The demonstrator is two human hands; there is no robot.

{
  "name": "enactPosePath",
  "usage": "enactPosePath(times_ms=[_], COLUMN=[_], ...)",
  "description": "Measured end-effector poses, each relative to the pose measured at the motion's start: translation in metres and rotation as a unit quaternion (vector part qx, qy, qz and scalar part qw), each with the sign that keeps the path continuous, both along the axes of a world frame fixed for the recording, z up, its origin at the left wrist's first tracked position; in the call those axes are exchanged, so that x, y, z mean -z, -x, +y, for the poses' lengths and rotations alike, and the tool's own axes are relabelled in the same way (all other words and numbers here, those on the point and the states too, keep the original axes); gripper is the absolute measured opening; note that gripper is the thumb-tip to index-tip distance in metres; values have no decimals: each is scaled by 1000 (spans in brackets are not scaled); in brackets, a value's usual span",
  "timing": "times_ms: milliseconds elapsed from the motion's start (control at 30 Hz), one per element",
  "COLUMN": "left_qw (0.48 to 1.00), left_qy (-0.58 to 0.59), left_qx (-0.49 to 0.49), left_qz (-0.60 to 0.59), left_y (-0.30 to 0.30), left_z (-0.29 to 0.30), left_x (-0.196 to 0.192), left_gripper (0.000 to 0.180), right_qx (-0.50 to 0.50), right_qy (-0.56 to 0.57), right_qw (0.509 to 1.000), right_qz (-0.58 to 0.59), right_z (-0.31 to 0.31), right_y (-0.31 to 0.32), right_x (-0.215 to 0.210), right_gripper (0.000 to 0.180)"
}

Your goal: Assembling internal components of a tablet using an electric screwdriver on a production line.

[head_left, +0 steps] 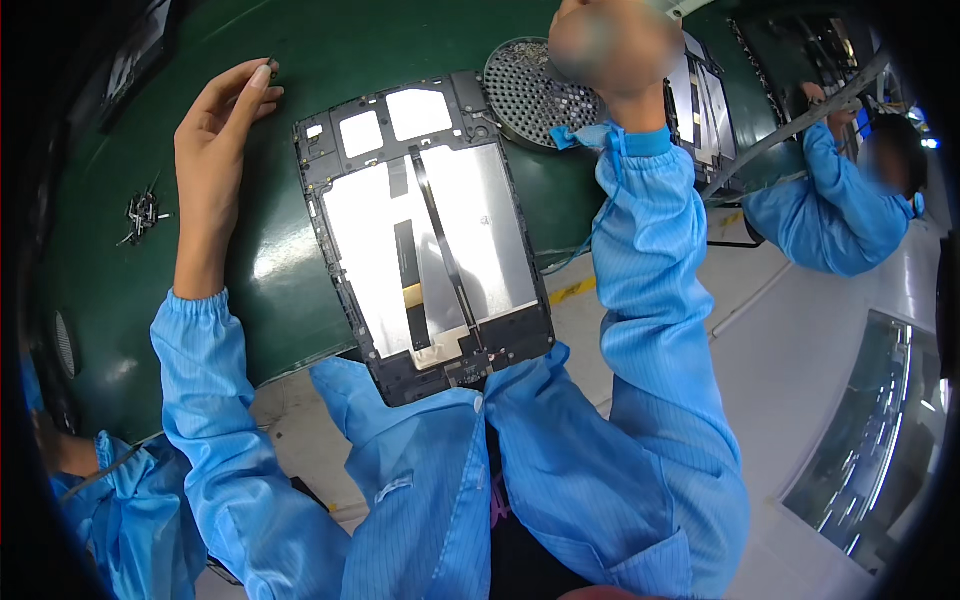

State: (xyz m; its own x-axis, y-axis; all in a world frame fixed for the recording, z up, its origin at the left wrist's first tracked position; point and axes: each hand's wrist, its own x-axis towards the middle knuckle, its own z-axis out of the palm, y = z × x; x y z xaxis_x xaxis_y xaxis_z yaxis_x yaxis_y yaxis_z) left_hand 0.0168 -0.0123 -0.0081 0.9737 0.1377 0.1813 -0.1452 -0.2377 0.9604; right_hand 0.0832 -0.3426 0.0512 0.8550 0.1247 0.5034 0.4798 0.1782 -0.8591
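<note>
Far left, a co-worker's blue sleeve [140, 520] showed low. Next came 1 small heap of slender metallic bits [145, 214] on the green tabletop [350, 40]. Left hand [213, 135] was raised nearby: thumb and index finger nearly met, pinching 1 tiny dark piece [272, 66]; other fingers loosely curled. Centre: 1 black-framed tablet chassis [470, 220] lay silver interior up, slightly askew, near end past the table edge, both hands apart from it. Beside its far end sat 1 round perforated dish [520, 92]. Right hand [617, 50] was at the dish's right side, blurred; could not tell finger spread or grip. Further right, a 2nd chassis [712, 115] lay partly hidden; beyond, 1 blue-smocked co-worker [850, 220].
</note>
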Motion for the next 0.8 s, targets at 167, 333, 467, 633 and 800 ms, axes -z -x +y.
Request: enactPosePath(times_ms=[167, 333, 467, 633, 800], left_qw=[1000, 999, 1000, 999, 999], left_qy=[-21, -34, -24, -31, -41], left_qx=[-15, -13, -20, -15, -6], left_qz=[10, 8, 3, 10, 13], left_y=[4, 5, 4, 4, 2], left_z=[-3, -6, -5, -5, -4], left_x=[2, 2, 4, 2, -1], left_gripper=[34, 34, 33, 33, 33], right_qx=[4, 20, 28, 28, 40], right_qy=[20, 31, 27, 48, 60], right_qw=[1000, 999, 999, 998, 997], right_qz=[12, 19, 26, 20, 12], right_z=[1, 0, 1, -1, -3], right_y=[0, -1, 0, 1, 0], right_x=[7, 11, 10, 6, 7], right_gripper=[18, 18, 19, 20, 21])
